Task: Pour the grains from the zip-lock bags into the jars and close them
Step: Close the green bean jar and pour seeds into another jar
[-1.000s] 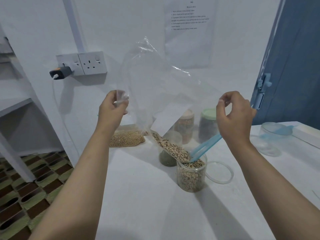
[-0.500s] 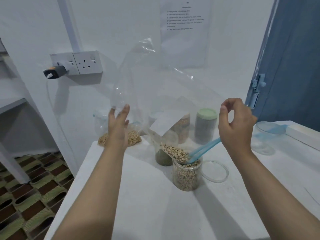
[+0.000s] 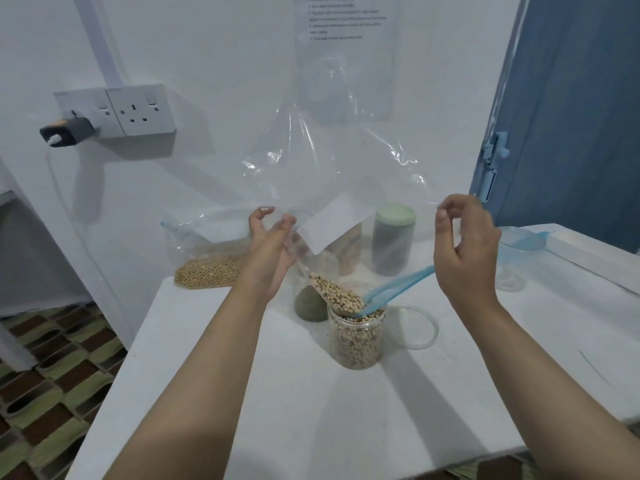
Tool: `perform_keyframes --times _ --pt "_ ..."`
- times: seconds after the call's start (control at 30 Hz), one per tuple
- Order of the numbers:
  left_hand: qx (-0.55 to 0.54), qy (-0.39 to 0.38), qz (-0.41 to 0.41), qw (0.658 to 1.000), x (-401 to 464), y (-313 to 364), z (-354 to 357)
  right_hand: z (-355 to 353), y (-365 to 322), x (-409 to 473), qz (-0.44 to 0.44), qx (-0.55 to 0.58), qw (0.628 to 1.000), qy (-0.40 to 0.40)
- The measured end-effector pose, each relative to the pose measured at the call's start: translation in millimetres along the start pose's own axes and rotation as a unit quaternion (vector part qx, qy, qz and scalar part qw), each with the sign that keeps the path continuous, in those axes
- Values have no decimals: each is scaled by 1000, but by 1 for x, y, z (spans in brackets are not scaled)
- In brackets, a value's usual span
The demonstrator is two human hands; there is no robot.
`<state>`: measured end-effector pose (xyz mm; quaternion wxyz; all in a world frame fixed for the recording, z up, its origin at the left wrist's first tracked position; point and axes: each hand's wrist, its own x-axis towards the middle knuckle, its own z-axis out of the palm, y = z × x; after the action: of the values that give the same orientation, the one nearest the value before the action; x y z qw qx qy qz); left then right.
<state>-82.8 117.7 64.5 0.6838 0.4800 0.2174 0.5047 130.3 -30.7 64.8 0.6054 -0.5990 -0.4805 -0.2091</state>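
Note:
A clear zip-lock bag [image 3: 332, 161] with a white label hangs tilted over an open jar [image 3: 357, 337] on the white table [image 3: 277, 393]. Its blue zip mouth [image 3: 394, 287] sits at the jar's rim. Speckled beige grains [image 3: 337, 296] lie in the bag's low corner and run into the jar, which is nearly full. My right hand [image 3: 464, 247] pinches the bag's upper right edge. My left hand [image 3: 272, 251] is at the bag's left side with loosely curved fingers touching the plastic.
The jar's clear lid [image 3: 420, 329] lies right of it. Behind stand a jar of dark green grains [image 3: 310, 303], a green-lidded jar [image 3: 393, 237] and a brown-filled jar [image 3: 349, 252]. A bag of pale beans [image 3: 207, 270] lies far left, an empty bag [image 3: 519, 239] right.
My left hand let go of the bag's left corner, opened, and came down and rightward to the bag's side. The right hand kept its pinch. Grains keep sliding into the jar.

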Motion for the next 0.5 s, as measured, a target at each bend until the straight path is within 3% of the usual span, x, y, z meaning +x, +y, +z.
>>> perform_keyframes --times 0.23,0.37,0.5 --pt "76 -47 57 994 -4 9 17 -6 7 -4 30 22 999 -3" --pt "107 -114 58 986 -10 -4 12 -5 13 -6 47 50 998 -8" --pt "109 -87 57 989 -20 -23 14 -6 19 -10 47 60 997 -17"
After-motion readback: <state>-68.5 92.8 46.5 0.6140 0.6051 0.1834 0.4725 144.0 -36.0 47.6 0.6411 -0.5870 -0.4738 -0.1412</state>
